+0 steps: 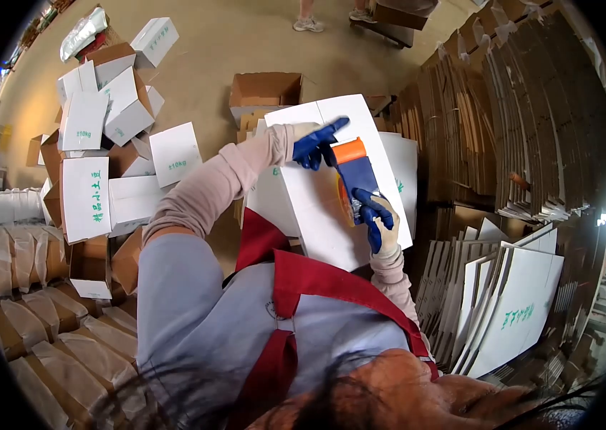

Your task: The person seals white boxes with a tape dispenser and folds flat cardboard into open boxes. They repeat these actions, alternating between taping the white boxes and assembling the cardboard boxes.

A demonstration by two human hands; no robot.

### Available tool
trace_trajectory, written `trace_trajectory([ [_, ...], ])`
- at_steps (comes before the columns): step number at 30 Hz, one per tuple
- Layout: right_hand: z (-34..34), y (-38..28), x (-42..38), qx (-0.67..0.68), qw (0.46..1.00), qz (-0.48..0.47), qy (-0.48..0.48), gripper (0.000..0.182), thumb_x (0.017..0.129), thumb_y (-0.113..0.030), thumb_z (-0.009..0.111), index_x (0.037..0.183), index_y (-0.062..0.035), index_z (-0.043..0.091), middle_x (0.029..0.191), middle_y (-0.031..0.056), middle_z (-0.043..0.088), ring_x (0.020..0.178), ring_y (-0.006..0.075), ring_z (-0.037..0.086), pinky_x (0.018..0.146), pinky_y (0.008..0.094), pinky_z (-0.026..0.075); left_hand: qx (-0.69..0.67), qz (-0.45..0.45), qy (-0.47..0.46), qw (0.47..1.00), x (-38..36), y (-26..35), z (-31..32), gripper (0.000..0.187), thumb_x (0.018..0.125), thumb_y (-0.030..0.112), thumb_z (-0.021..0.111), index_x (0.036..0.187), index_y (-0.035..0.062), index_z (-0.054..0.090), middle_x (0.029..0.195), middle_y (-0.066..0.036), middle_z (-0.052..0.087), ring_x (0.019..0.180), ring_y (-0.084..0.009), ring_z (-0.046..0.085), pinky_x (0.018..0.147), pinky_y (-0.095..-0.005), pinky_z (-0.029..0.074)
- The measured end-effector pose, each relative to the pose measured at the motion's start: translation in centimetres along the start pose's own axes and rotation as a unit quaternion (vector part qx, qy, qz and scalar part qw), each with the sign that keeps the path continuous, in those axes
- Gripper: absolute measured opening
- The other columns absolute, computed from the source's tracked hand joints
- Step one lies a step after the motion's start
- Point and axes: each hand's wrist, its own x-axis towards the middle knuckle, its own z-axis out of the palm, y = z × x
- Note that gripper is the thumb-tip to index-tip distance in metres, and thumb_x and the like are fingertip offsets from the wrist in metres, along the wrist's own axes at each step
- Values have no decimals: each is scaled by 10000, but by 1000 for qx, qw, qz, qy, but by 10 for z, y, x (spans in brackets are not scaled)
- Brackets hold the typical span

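- The right hand [378, 215] is closed round the tape dispenser [360, 175]; its fingers wrap the lower end, with the orange part pointing towards twelve o'clock
- The left hand [319, 145] lies at the dispenser's ten o'clock; one finger is stretched out and the others bend down; whether it grips any tape, I cannot tell
- The white carton [332, 233] sits just past the centre of view, towards one o'clock; the dispenser is over its upper face; firm contact cannot be made out
- The step in hand looks like tape work on that face; from this pose, a move calls for a level dispenser, a straight pull and the free hand steadying the board clear of the cutting end
- At ten o'clock, white cartons [87, 190] lie in a loose heap; at two o'clock, flattened cardboard [543, 115] stands packed on edge; at four o'clock, printed white sheets [521, 308] lean together; near eleven, a brown-lined box [267, 89] gapes open; at twelve, another person's shoe [308, 25] shows
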Motion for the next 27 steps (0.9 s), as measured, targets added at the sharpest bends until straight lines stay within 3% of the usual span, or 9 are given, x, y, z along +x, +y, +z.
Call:
trace_trajectory([
  [2, -16, 23, -7, -51, 998, 20, 28, 424, 796, -267, 589, 1068, 58, 600, 1025, 130, 601, 901, 184, 569, 812, 293, 456, 103, 52, -74, 991, 8, 3, 1, 474, 826, 497, 608, 846, 24, 641, 670, -82, 615, 452, -143, 549, 407, -251, 426],
  [5, -12, 16, -3, -42, 999, -31, 5, 441, 830, -256, 597, 1115, 80, 588, 951, 105, 596, 769, 139, 555, 686, 257, 458, 207, 111, 2, 972, -4, 15, 12, 451, 844, 467, 606, 824, 17, 633, 646, -64, 601, 457, -124, 533, 406, -248, 412],
  [7, -12, 2, -1, -25, 999, 22, -24, 405, 783, -227, 604, 1067, 60, 594, 1044, 127, 588, 900, 187, 569, 813, 293, 457, 126, 84, 3, 988, -4, 12, 17, 404, 864, 440, 590, 829, 39, 624, 615, -42, 573, 459, -116, 516, 408, -245, 402],
  [14, -6, -8, -1, 58, 998, 30, 1, 390, 804, -192, 581, 1089, 74, 567, 1016, 140, 584, 884, 197, 576, 788, 302, 468, -282, 74, -23, 956, 19, -39, 19, 169, 893, 207, 553, 923, 54, 621, 636, -36, 559, 491, -156, 516, 428, -276, 396],
  [18, -9, -6, 11, -3, 999, 38, -10, 387, 815, -176, 575, 1113, 71, 565, 1062, 135, 592, 903, 173, 566, 826, 282, 445, 106, 84, 98, 986, 31, -14, 3, 199, 854, 217, 584, 916, 37, 639, 761, -85, 610, 641, -178, 582, 548, -297, 465],
  [19, -3, -11, 18, -29, 999, 25, 12, 386, 818, -165, 571, 1125, 69, 561, 1081, 132, 591, 936, 171, 561, 854, 280, 433, 284, 118, 159, 938, 32, -10, -1, 205, 833, 228, 601, 911, 43, 644, 819, -103, 627, 715, -199, 607, 615, -314, 491],
  [20, 5, -18, 28, -57, 998, 13, 34, 386, 821, -154, 567, 1137, 67, 558, 1100, 128, 590, 970, 170, 555, 881, 278, 422, 493, 258, 216, 803, 39, -6, -16, 230, 799, 277, 619, 915, 81, 653, 927, -111, 627, 864, -253, 606, 760, -347, 491],
  [22, 21, -42, 44, 8, 998, 58, 34, 399, 839, -123, 539, 1192, 61, 524, 1117, 119, 589, 1006, 167, 547, 911, 271, 408, 585, 218, 275, 731, 51, 24, -49, 288, 816, 353, 583, 939, 106, 666, 994, -92, 618, 941, -283, 589, 828, -369, 470],
  [27, 19, -46, 60, -19, 997, 69, -14, 373, 845, -70, 492, 1192, 64, 527, 1080, 107, 597, 946, 149, 560, 875, 256, 428, 633, 30, 245, 734, 89, 30, -95, 318, 827, 346, 573, 1027, 116, 662, 1099, -103, 618, 1005, -280, 588, 871, -374, 458],
])
